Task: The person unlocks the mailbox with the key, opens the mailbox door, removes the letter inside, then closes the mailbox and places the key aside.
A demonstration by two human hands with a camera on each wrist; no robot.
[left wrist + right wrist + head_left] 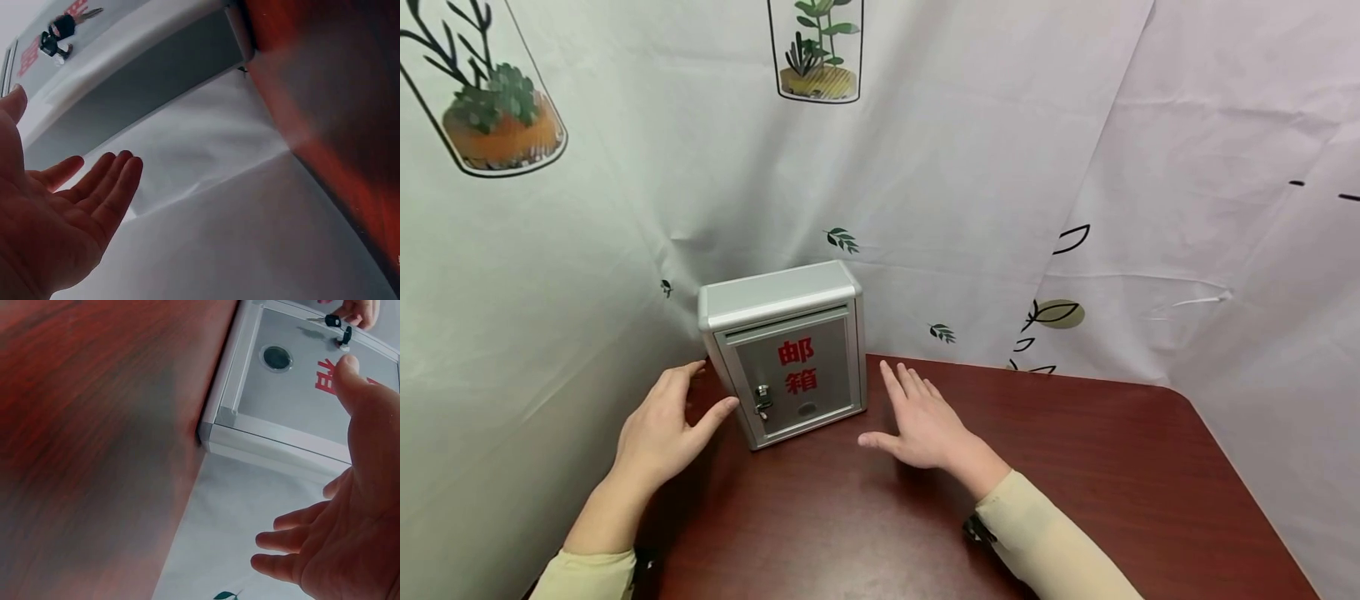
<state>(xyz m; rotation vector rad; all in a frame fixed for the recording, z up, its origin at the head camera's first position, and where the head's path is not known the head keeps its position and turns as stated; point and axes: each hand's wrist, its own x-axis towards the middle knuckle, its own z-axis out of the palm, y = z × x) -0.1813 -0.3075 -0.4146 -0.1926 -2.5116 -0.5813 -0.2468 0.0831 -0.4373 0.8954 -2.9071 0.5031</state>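
Observation:
A silver metal mailbox (782,358) with red characters on its door stands upright at the back left of the table. Its lock (763,396) sits on the door's left side, with keys (62,28) hanging from it. Along the box's left side is my left hand (658,429), fingers extended and thumb apart, holding nothing. My right hand (921,421) is off the right side, palm toward the box, its fingers straight and the thumb spread. In the right wrist view a round window (277,357) shows low on the door.
The dark red wooden table (1037,483) carries the box and ends at a rounded corner on the right. White cloth (970,167) printed with plants hangs behind it and along the left, close to the box's back.

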